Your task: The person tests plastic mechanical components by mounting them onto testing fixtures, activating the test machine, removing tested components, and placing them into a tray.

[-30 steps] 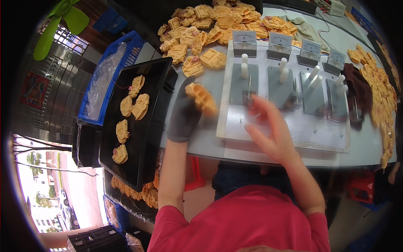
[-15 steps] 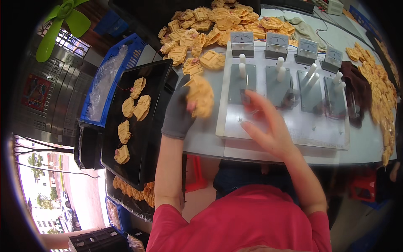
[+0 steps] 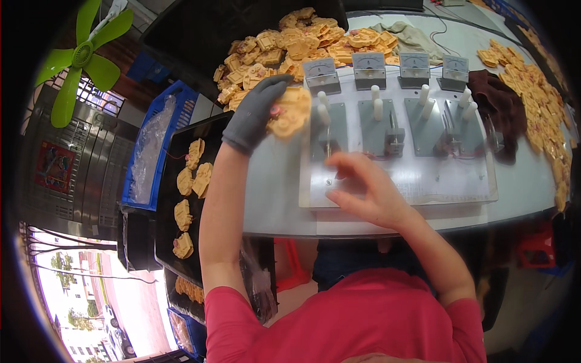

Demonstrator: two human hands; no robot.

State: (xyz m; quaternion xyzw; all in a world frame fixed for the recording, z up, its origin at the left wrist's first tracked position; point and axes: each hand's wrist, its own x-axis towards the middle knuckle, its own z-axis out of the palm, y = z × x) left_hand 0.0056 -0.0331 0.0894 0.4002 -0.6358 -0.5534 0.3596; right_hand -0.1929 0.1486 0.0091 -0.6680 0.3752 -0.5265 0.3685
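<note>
My left hand, in a dark grey glove, grips a yellow moulded plastic piece with a small reddish round part on it. It holds the piece up over the table, left of a white test fixture. Bare and empty, my right hand hovers over the fixture's front left part, its thumb and fingers apart. Grey plates on the fixture carry white upright pegs and small metal clamps. Behind them stands a row of several analog meters.
Similar yellow pieces form a heap at the back left and a long pile at the right. Several lie in a black tray at left, beside a blue crate. A brown cloth lies right of the fixture.
My left hand has moved slightly up and left with the yellow piece. My right hand has drawn a little left and down from the plates. The whole view has shifted.
</note>
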